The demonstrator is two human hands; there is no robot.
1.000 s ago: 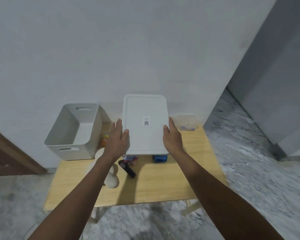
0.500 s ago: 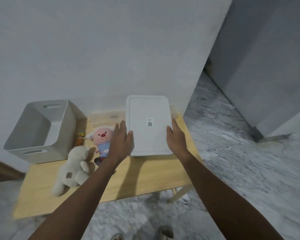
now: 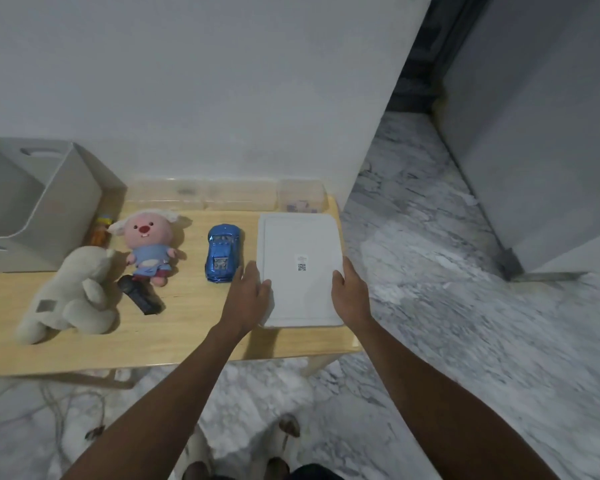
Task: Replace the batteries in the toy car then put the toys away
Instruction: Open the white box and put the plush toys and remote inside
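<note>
A white lid [image 3: 300,251] with a small QR label lies at the right end of the wooden table [image 3: 174,334]. My left hand [image 3: 248,296] holds its left edge and my right hand [image 3: 350,292] holds its right edge. Left of the lid sits a blue toy car [image 3: 222,252]. A pink plush in a blue shirt [image 3: 148,249], a cream plush animal [image 3: 71,296] and a black stick-shaped device [image 3: 140,298] lie further left.
A grey storage bin [image 3: 28,206] stands at the table's left end, with a small orange toy [image 3: 101,230] beside it. Clear plastic boxes [image 3: 300,197] line the wall at the back. Marble floor lies right of the table, and my feet [image 3: 284,441] are below.
Both hands have carried the lid from above the toys to the table's right end and lowered it there. The blue car and pink plush are now uncovered.
</note>
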